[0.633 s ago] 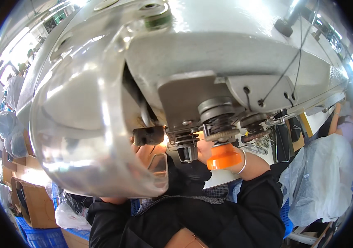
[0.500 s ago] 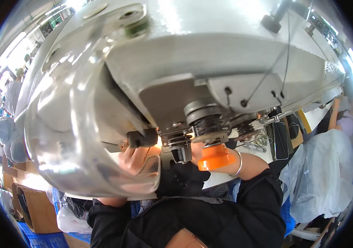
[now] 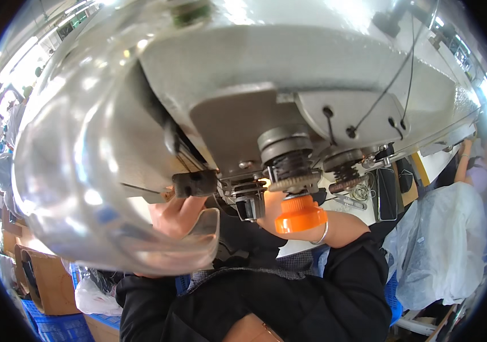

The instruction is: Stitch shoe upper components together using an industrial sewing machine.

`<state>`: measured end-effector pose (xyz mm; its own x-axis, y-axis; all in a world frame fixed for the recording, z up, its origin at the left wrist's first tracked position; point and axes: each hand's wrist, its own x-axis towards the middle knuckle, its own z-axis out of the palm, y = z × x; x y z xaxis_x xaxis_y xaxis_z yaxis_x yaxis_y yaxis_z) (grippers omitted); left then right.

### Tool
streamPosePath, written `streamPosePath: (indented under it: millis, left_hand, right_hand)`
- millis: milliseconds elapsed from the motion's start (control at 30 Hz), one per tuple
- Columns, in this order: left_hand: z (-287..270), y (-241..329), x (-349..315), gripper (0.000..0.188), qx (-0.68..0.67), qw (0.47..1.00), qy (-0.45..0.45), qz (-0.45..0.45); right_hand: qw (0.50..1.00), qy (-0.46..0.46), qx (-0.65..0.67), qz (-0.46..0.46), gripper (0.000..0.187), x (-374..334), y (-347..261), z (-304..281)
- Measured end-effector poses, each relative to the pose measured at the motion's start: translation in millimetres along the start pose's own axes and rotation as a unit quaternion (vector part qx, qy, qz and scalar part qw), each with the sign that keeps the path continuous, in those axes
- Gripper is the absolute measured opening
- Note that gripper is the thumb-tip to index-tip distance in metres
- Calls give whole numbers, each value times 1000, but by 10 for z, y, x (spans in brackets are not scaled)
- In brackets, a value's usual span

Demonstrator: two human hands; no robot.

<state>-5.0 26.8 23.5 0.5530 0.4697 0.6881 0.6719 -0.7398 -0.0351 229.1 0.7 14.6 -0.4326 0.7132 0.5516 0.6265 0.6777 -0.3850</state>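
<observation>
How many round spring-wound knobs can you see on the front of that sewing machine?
2: a larger tension knob near the picture's middle, above the orange cap, and a smaller tension knob to its right. Others may be hidden.

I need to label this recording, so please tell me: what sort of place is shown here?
Most likely a garment sewing workshop. A grey industrial sewing machine head fills the view, thread runs over it, and pale fabric is heaped at the right. Cardboard boxes stand at the lower left.

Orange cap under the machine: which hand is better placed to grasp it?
Probably right: the right hand lies just behind the orange cap; the left hand is farther off, behind the clear guard.
</observation>
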Motion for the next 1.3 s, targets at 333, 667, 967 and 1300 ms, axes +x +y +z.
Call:
streamPosePath:
  millis: [333, 667, 967, 1300]
  left_hand:
    - [-107, 222, 95, 17, 9, 1000, -27, 2]
    - [20, 103, -52, 18, 15, 1000, -2, 20]
    - [12, 96, 24, 31, 36, 999, 24, 33]
    - [-16, 90, -27, 30, -28, 1000, 5, 5]
  right_hand:
    - [999, -30, 6, 40, 17, -33, -80, -97]
    - [1000, -8, 10, -23, 25, -34, -39, -13]
    - [999, 0, -5, -46, 28, 11, 18, -13]
    - [995, -28, -49, -81, 22, 58, 2, -133]
